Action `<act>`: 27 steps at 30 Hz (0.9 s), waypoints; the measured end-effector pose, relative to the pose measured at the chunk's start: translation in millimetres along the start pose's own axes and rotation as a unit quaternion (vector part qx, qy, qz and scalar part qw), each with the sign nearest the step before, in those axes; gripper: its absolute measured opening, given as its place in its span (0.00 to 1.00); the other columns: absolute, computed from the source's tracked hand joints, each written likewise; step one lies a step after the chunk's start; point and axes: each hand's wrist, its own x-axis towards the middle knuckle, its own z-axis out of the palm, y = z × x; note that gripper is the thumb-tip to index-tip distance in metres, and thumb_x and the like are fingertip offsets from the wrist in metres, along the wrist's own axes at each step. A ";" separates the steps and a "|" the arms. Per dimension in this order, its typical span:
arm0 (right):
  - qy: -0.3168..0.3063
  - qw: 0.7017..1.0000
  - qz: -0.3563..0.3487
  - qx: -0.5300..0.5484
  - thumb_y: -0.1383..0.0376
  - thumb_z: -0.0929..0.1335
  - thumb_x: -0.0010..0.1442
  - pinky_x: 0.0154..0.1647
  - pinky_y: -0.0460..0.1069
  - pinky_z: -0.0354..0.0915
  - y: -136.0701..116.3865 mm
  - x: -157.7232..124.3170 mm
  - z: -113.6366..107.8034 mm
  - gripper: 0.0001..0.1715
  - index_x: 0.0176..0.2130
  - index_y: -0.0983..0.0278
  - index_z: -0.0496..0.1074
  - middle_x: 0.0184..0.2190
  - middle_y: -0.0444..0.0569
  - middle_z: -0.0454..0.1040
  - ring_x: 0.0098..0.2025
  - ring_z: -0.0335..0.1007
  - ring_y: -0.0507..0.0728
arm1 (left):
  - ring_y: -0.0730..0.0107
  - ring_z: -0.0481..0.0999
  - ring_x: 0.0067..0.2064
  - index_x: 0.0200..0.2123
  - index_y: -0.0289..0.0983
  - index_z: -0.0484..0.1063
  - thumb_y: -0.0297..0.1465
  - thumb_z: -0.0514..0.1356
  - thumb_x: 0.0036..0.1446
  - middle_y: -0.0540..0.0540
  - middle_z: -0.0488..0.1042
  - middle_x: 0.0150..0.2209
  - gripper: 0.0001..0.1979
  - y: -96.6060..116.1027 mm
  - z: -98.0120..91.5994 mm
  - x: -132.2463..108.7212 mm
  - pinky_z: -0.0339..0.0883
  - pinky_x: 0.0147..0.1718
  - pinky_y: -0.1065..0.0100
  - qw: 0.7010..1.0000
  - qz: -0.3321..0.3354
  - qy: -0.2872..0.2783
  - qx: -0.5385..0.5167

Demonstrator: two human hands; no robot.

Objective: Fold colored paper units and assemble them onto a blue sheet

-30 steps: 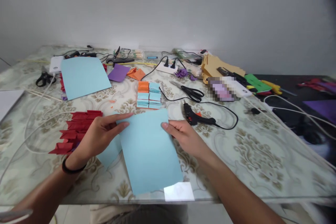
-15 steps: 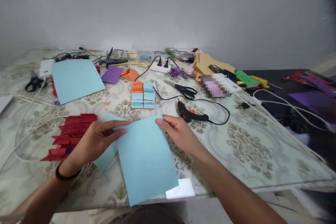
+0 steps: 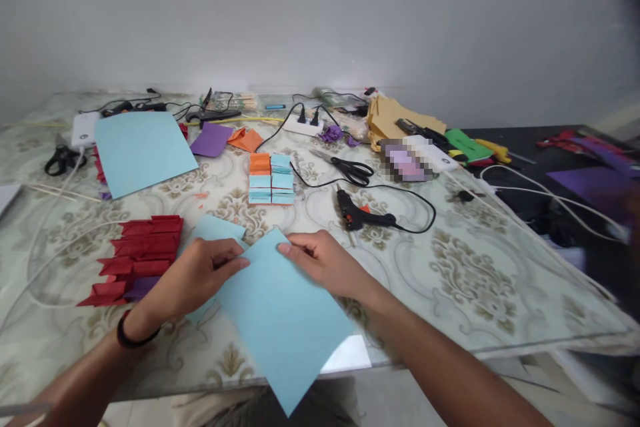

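Observation:
A light blue sheet of paper [image 3: 287,327] is held between my two hands, one corner pointing down past the table's front edge. My left hand [image 3: 203,283] pinches its left side, thumb on top. My right hand [image 3: 323,260] grips the upper right edge, thumb also on top. Partly under my left hand lies another light blue paper piece [image 3: 220,227]. Left of that hand rest folded red paper pieces [image 3: 143,247] in a stack of rows, with a purple folded piece [image 3: 143,288] among them.
Beyond my hands lie orange and blue folded papers [image 3: 271,180], a black glue gun [image 3: 357,210] with its cord, and black scissors [image 3: 350,169]. A large blue sheet [image 3: 145,153] is at the back left. A white power strip [image 3: 303,125] stands near the wall.
The blue sheet has turned in my hands, so a corner now points down toward me. My right hand has shifted slightly left and nearer.

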 end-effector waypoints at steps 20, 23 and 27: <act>-0.069 0.997 0.023 -0.018 0.54 0.71 0.66 0.22 0.44 0.51 -2.1 -3.6 -15.2 0.22 0.26 0.65 0.77 0.18 0.38 0.65 0.21 0.58 0.47 | 0.72 0.75 0.30 0.34 0.36 0.81 0.36 0.65 0.63 0.50 0.82 0.30 0.10 -6.9 -40.4 -15.5 0.64 0.28 0.74 0.979 0.071 0.193 0.006; -0.073 0.993 0.071 0.065 0.49 0.73 0.63 0.27 0.46 0.67 2.4 -5.5 -36.1 0.22 0.29 0.65 0.80 0.24 0.46 0.79 0.26 0.77 0.54 | 0.76 0.67 0.24 0.32 0.36 0.80 0.36 0.68 0.58 0.53 0.75 0.23 0.09 -11.0 -56.4 -20.3 0.55 0.21 0.75 0.955 0.048 0.292 -0.035; 0.026 0.991 0.052 0.122 0.44 0.74 0.59 0.35 0.50 0.77 9.3 -3.8 -51.7 0.26 0.34 0.65 0.81 0.29 0.51 0.83 0.30 0.82 0.57 | 0.79 0.53 0.18 0.30 0.37 0.76 0.37 0.70 0.55 0.59 0.60 0.16 0.10 -13.5 -63.8 -17.9 0.43 0.15 0.74 0.897 -0.010 0.417 -0.144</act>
